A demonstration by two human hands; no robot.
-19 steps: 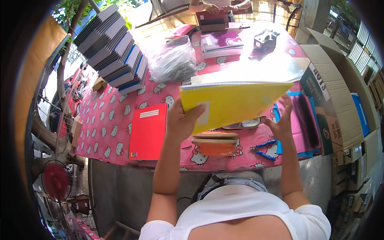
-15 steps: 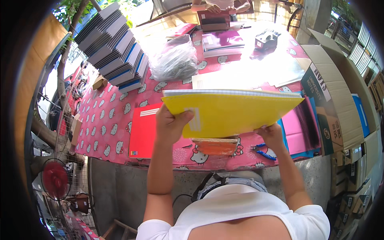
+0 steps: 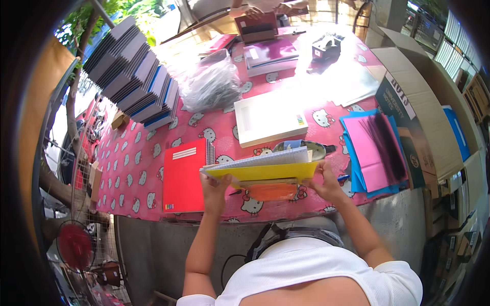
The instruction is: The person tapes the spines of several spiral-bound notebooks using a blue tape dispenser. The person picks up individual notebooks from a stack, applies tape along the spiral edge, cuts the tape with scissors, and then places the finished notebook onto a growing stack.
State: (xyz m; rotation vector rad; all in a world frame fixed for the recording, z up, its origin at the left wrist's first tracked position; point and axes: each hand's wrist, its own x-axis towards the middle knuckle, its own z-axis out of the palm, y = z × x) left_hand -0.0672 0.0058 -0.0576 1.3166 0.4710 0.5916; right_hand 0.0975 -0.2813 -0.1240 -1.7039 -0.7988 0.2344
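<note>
My left hand (image 3: 217, 194) grips the left end of a yellow-covered notebook (image 3: 270, 173), fingers closed on its edge. At the opposite end, my right hand (image 3: 325, 182) holds it too. The notebook is tilted on its long edge, with white page edges showing on the far side. Directly beneath stands an orange-faced wooden block (image 3: 270, 192) at the table's near edge. Left of my left hand lies a red spiral notebook (image 3: 182, 178). Blue-handled pliers (image 3: 344, 178) lie partly hidden by my right hand. A patterned cloth-like item (image 3: 311, 147) shows behind the notebook.
Beyond lies a white-covered stack (image 3: 270, 120). Pink and blue covers (image 3: 375, 153) lie right, beside cardboard boxes (image 3: 421, 102). A tall notebook stack (image 3: 132, 71) and a plastic bag (image 3: 212, 84) stand far left. Across the table, another person's hands (image 3: 255, 11) hold a dark red notebook (image 3: 255, 25).
The yellow notebook has come down and nearer me, tipping from a broad face to a narrow edge-on view. My right hand has moved left and lower. My view has shifted slightly.
</note>
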